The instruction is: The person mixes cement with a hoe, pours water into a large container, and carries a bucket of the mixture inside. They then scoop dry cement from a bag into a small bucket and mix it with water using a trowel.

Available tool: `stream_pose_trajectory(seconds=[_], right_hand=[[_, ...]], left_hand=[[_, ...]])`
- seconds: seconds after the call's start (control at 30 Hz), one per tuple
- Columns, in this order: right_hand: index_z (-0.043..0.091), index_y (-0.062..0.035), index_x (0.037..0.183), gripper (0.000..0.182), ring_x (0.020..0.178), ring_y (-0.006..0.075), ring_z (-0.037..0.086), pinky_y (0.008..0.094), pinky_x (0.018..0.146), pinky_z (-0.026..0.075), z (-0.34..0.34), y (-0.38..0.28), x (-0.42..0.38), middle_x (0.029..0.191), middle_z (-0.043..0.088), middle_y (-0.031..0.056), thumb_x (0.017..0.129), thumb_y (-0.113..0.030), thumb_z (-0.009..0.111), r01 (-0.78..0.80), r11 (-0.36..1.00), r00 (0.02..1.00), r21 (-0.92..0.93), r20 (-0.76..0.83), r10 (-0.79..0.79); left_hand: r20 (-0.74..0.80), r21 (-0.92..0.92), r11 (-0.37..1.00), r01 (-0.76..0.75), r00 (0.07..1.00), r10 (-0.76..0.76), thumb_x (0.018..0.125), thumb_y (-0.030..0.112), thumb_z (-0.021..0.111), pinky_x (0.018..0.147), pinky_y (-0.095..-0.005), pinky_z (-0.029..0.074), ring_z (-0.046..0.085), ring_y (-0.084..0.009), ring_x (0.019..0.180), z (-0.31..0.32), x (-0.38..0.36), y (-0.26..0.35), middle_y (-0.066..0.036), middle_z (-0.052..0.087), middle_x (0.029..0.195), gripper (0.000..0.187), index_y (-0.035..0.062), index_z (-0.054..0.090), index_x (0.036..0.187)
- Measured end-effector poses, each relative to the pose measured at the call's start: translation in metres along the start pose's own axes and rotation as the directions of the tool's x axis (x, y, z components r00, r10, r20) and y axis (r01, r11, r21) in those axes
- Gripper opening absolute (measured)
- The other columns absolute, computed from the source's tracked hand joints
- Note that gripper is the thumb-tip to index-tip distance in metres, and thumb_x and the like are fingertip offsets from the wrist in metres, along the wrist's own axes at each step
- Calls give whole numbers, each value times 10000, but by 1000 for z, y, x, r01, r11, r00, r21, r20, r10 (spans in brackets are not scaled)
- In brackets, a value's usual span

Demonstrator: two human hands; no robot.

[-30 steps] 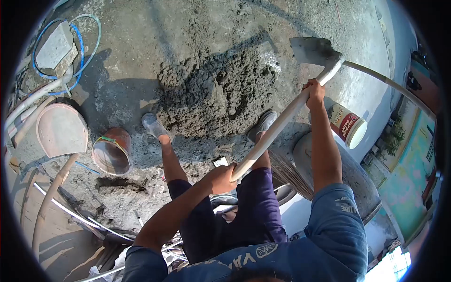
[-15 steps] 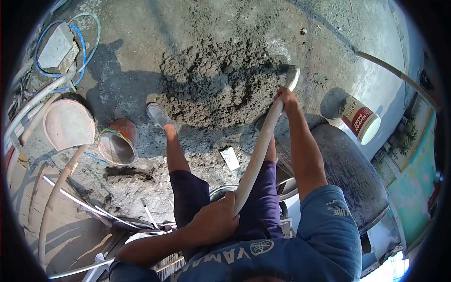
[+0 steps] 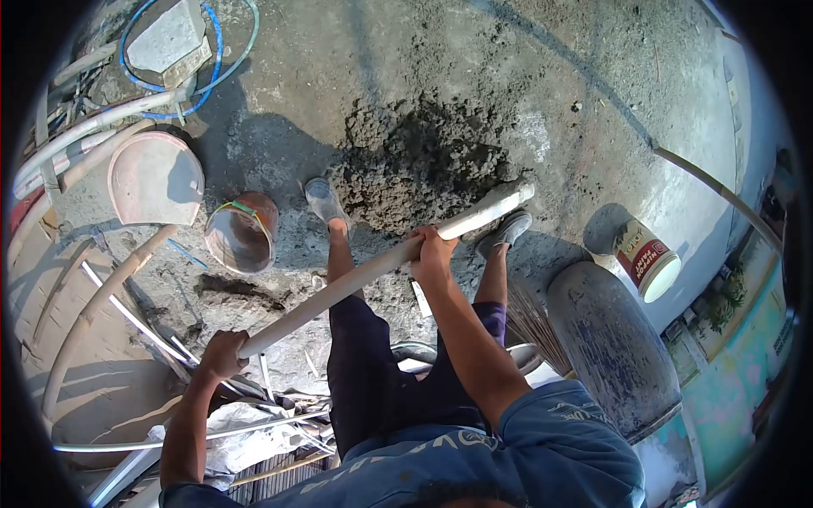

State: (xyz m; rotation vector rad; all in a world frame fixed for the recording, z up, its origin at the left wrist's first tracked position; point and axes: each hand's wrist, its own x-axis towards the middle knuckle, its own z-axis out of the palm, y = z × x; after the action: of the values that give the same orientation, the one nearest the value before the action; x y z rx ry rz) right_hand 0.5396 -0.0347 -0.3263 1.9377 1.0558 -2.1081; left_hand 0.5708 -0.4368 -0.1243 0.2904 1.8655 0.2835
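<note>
Both my hands are wrapped round the long pale wooden handle of a hoe [image 3: 339,292]. My left hand [image 3: 224,354] is closed near the handle's lower-left end, out beside my left leg. Farther up, my right hand [image 3: 434,252] grips the shaft in front of my legs. The hoe's far end lies by my right shoe, at the edge of a heap of wet grey mortar [image 3: 415,165]. Its blade is hard to make out against the dark mix. The heap spreads on the concrete ground just beyond my feet.
Left of my feet stand a bucket [image 3: 242,237] and a pale round-edged tub [image 3: 155,179]. A paint bucket [image 3: 645,264] and a large dark tub [image 3: 611,343] are on the right. Pipes and poles [image 3: 89,339], a blue hose [image 3: 218,51] and a stone slab [image 3: 169,38] lie left.
My left hand has swung out to the left, and my right hand has come down and left. The hoe has turned from steep to slanting, its far end now lower, near my right shoe.
</note>
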Motion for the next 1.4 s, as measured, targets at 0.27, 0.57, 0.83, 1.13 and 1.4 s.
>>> stream_pose_trajectory(seconds=[0.27,0.57,0.83,1.13,1.4], right_hand=[[243,-47,1141,484,576,208,563,345,551,497,1,-179,-53,763,529,123,768,-28,552,601,769,796,-219,76,-601],[497,-12,730,109,465,208,501,361,440,408,34,-213,193,561,504,91,775,-88,560,67,683,997,-728,82,-10],[520,-20,770,117,487,222,526,375,442,439,0,-33,112,626,556,114,804,-128,548,-185,844,982,-504,-63,177],[224,-161,1205,678,755,205,582,336,688,496,14,47,-82,897,525,90,700,110,586,100,991,985,-94,150,-85],[327,-29,983,314,554,226,546,389,513,503,71,-274,28,733,500,127,751,24,531,779,612,625,-136,246,-741]], left_hand=[[-141,-328,898,-292,955,259,628,133,671,780,-404,480,602,-329,876,117,177,79,-131,626,865,254,36,613,855],[68,-668,740,-83,983,171,801,207,614,648,-467,498,624,-393,708,-15,93,308,-238,602,796,362,-20,418,1005],[334,-465,870,166,943,-2,790,259,634,664,-475,498,627,-406,712,-50,-19,211,-237,604,777,445,-19,403,1049],[-102,127,987,102,991,-90,582,184,731,829,-404,412,540,-246,963,164,30,-116,-30,597,940,316,134,611,870],[-403,-386,769,-509,843,356,710,141,614,644,-430,488,626,-360,717,79,275,169,-190,627,747,282,35,588,971]])
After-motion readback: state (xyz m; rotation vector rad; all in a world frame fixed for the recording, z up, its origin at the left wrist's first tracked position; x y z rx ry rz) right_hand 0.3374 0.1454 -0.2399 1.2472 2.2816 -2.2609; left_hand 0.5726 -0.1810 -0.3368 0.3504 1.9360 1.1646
